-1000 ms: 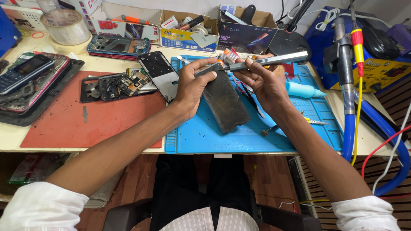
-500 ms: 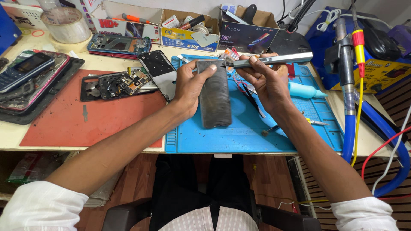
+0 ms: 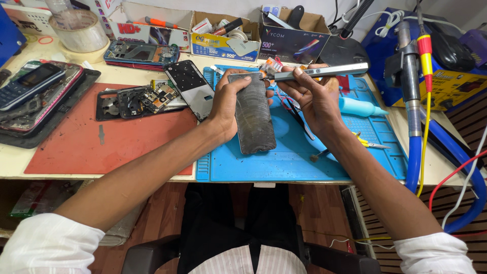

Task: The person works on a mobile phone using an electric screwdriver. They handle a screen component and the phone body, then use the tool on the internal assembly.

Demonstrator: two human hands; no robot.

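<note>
Phone panel point(image 3: 252, 114) now flatter, silver tool point(image 3: 317, 72) unmoved

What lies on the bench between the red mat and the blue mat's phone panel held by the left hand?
In the head view, a bare phone frame lies tilted there, straddling the red mat and blue mat, beside the dark phone panel gripped by the left hand.

This is a phone repair bench in a small workshop. A blue silicone work mat point(image 3: 304, 152) and a red mat point(image 3: 116, 142) cover the table point(image 3: 152, 76), strewn with stripped phone frames and circuit boards point(image 3: 147, 99). Opened handsets lie stacked in a tray point(image 3: 40, 89) to one side. Cardboard boxes of tools and parts point(image 3: 223, 33) line the back, and a soldering station with hoses point(image 3: 431, 66) stands beside them.
</note>
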